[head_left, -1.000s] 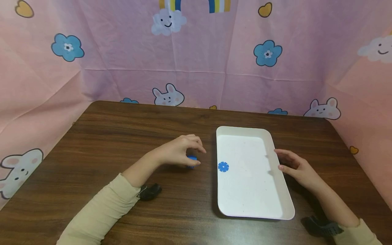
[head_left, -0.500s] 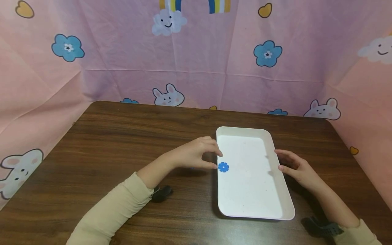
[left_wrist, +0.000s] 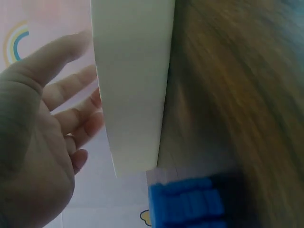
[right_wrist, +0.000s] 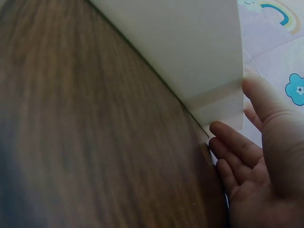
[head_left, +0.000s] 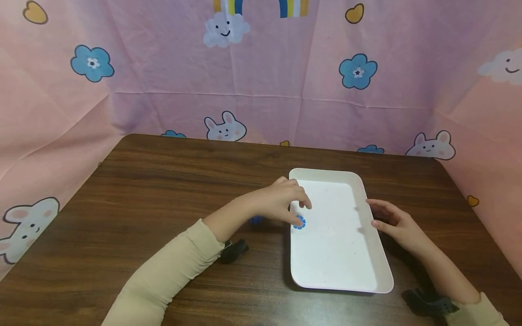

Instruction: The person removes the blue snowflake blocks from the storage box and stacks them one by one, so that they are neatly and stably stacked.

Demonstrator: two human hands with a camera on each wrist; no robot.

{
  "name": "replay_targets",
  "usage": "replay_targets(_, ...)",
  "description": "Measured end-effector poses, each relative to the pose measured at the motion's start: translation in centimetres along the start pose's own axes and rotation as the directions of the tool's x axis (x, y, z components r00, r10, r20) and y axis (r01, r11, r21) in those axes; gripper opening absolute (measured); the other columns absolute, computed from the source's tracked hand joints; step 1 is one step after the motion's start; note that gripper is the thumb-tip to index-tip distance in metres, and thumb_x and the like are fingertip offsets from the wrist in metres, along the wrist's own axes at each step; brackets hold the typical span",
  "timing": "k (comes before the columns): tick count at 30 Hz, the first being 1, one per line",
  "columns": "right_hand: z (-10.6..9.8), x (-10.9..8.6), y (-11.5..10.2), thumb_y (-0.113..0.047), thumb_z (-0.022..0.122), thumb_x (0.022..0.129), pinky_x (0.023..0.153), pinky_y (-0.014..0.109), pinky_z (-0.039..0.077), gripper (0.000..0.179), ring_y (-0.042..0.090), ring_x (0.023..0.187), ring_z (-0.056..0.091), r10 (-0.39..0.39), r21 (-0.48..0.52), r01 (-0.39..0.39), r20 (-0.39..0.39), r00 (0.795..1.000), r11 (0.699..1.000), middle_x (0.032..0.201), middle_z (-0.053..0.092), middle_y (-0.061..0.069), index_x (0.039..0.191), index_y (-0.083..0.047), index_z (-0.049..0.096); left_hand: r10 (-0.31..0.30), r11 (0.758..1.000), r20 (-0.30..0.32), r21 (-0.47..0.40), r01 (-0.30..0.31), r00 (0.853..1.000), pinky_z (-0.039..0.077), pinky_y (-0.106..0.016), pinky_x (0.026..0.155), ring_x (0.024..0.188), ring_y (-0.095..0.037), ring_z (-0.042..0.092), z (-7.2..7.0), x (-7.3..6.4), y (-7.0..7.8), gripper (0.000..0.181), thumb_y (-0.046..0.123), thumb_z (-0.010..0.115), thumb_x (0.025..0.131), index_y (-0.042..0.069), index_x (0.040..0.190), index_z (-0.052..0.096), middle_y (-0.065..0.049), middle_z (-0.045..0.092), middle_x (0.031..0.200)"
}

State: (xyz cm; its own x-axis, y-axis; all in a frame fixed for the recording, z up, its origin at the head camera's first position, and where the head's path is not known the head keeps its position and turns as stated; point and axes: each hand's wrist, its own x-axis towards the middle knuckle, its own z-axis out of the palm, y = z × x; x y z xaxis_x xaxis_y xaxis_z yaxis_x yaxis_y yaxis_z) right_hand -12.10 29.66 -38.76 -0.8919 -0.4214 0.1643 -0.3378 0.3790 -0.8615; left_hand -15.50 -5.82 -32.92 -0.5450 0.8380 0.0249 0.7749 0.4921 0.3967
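Observation:
A white tray (head_left: 334, 253) lies on the table with a blue notched snowflake disc (head_left: 302, 225) inside it near the left wall. My left hand (head_left: 281, 199) reaches over the tray's left rim, fingers loosely bent and spread from the thumb, which partly covers the disc. Nothing shows between thumb and fingers. Below that wrist, more blue notched pieces (left_wrist: 187, 205) stand grouped on the table just outside the tray, half hidden by the arm in the head view. My right hand (head_left: 397, 226) rests against the tray's right wall, thumb at the rim, several fingers touching the outside.
A brown wood-grain table (head_left: 163, 181) carries everything. Behind and beside it hangs a pink cloth (head_left: 269, 68) printed with rabbits, clouds and flowers. Dark wrist devices (head_left: 234, 251) sit under both sleeves.
My left hand has moved right, from over the blue pieces on the table across the tray's left rim to the disc inside. The right hand and tray stay in place.

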Motion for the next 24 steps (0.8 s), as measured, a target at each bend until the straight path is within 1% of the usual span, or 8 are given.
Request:
replay_targets(3,-0.1,0.1,0.0,0.003,0.061,0.091,0.083,0.016,0.046,0.048,-0.001,0.108,0.054,-0.007,0.012,0.007,0.001,1.0,1.0,0.123,0.054,-0.013,0.136,0.003,0.045,-0.032,0.999,0.042,0.007,0.032,0.999,0.026,-0.034,0.092,0.093,-0.009,0.044,-0.1,0.6,0.1,0.038,0.033,0.077,0.081,0.018,0.115,0.069,0.01,0.064,0.098)
replay_targets(7,-0.1,0.1,-0.1,0.005,0.06,0.09,0.083,0.016,0.045,0.048,-0.001,0.108,0.053,-0.018,0.018,0.018,-0.003,1.0,1.0,0.123,0.054,-0.014,0.135,0.004,0.045,-0.067,0.998,0.083,-0.003,0.068,0.994,0.026,-0.035,0.092,0.091,-0.009,0.044,0.0,1.1,0.2,0.035,0.028,0.079,0.079,0.02,0.111,0.071,0.013,0.062,0.093)
replay_targets(12,0.0,0.0,-0.2,0.005,0.06,0.09,0.083,0.016,0.045,0.048,0.0,0.107,0.054,-0.021,0.027,0.021,0.003,1.0,0.999,0.122,0.055,-0.014,0.135,0.004,0.045,-0.111,0.992,0.137,-0.038,0.117,0.984,0.025,-0.036,0.094,0.092,-0.007,0.046,0.1,1.6,0.2,0.028,0.021,0.08,0.077,0.02,0.104,0.072,0.014,0.063,0.09)
replay_targets(18,0.1,0.0,-0.2,0.004,0.061,0.09,0.083,0.016,0.045,0.048,-0.001,0.106,0.055,-0.012,0.022,0.012,-0.003,1.0,1.0,0.122,0.055,-0.014,0.135,0.003,0.045,-0.162,0.982,0.165,-0.069,0.175,0.973,0.025,-0.035,0.091,0.092,-0.007,0.049,0.3,1.9,0.5,0.025,0.019,0.083,0.074,0.02,0.096,0.073,0.013,0.065,0.086)
replay_targets(21,0.1,0.0,-0.1,0.003,0.061,0.09,0.083,0.016,0.046,0.048,-0.001,0.106,0.055,-0.004,0.012,0.004,-0.004,1.0,1.0,0.122,0.055,-0.015,0.135,0.003,0.045,-0.19,0.977,0.175,-0.062,0.204,0.966,0.024,-0.035,0.09,0.091,-0.007,0.048,0.5,2.1,0.6,0.026,0.017,0.085,0.07,0.021,0.093,0.072,0.014,0.063,0.084)
replay_targets(24,0.1,0.0,0.0,0.002,0.062,0.09,0.082,0.016,0.046,0.048,-0.002,0.106,0.054,0.005,-0.001,-0.005,-0.006,1.0,1.0,0.122,0.054,-0.015,0.136,0.003,0.045,-0.22,0.973,0.176,-0.036,0.23,0.959,0.023,-0.035,0.09,0.089,-0.008,0.046,0.8,2.3,0.8,0.027,0.016,0.086,0.068,0.022,0.091,0.072,0.015,0.062,0.082)
